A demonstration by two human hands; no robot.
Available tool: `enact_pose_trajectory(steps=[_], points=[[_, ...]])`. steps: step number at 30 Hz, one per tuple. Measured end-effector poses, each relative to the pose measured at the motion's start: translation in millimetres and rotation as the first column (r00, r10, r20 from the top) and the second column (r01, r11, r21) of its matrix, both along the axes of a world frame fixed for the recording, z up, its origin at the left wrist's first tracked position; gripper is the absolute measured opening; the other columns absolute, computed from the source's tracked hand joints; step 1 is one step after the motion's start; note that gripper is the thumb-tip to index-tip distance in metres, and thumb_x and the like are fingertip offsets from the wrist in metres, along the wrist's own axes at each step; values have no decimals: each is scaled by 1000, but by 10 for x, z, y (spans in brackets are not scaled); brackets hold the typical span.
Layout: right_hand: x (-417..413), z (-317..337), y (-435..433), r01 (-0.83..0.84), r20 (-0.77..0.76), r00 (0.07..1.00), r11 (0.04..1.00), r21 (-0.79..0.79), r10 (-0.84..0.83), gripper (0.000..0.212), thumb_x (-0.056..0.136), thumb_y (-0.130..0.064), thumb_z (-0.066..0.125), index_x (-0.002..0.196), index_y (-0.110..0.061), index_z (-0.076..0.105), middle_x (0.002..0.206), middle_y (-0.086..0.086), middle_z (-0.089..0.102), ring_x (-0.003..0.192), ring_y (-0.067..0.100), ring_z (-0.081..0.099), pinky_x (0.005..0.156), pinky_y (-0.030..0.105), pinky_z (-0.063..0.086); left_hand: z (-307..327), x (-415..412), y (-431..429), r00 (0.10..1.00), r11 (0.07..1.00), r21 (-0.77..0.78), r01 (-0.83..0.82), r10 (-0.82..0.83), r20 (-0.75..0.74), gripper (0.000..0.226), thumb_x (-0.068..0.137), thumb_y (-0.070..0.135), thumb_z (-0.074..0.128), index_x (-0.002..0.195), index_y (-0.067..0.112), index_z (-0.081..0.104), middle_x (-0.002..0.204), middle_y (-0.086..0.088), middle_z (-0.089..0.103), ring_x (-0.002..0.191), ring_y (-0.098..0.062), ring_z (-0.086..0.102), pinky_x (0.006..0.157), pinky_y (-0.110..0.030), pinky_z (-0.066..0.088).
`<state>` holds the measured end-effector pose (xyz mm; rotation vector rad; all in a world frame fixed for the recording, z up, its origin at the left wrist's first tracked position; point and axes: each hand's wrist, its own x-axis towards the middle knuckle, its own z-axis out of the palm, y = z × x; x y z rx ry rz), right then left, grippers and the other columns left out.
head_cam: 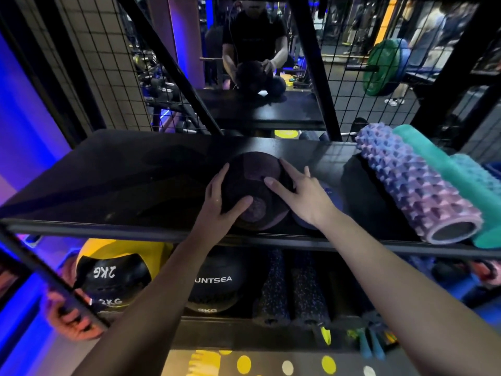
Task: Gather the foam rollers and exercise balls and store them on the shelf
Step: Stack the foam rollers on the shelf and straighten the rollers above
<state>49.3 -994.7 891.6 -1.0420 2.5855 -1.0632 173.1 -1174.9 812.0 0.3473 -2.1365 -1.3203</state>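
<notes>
Single wide-angle head-worn view, forward and down, close above the front edge of a black shelf (122, 180)

Glossy black shelf (108, 185); matt panelled ball (252, 185); knobbly foam roller (414, 183).

Black wire mesh (360, 85) stood at the back. Through it, on the right, 1 green weight plate (379, 67) sat on a barbell (362, 68), with a bystander's white trainers (394, 101) on the dark floor nearby. A wall (24, 118) on the left glowed blue-violet. At the bottom edge, yellow and white spots (244, 364) marked a dark surface, near blurred blue and green handles (370, 344).
</notes>
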Motion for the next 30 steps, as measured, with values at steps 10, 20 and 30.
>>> enact_pose_trajectory(steps=[10, 20, 30], points=[[-186, 91, -135, 47, 115, 992, 999, 23, -49, 92, 83, -85, 45, 158, -35, 28, 154, 7, 48, 153, 28, 24, 120, 40, 29, 243, -97, -143, 985, 998, 54, 40, -49, 165, 97, 82, 72, 64, 159, 53, 9, 169, -2, 17, 155, -10, 20, 128, -42, 22], [-308, 246, 71, 141, 140, 983, 973, -184, -116, 65, 98, -69, 38, 140, -25, 59, 144, -5, 59, 140, 16, 46, 118, 30, 30, 468, 4, -104, 976, 986, -155, 55, -20, 215, 70, 94, 63, 56, 156, 54, 25, 172, -6, 10, 159, -14, 8, 122, -32, 14], [-174, 183, 101, 119, 119, 987, 985, -121, -104, 62, 106, -56, 30, 128, -10, 65, 133, 11, 66, 131, 27, 52, 93, 26, 32, 423, 4, -86, 974, 972, -227, 55, -2, 227, 66, 96, 63, 54, 155, 55, 27, 170, -5, 17, 157, -16, 16, 119, -30, 19]])
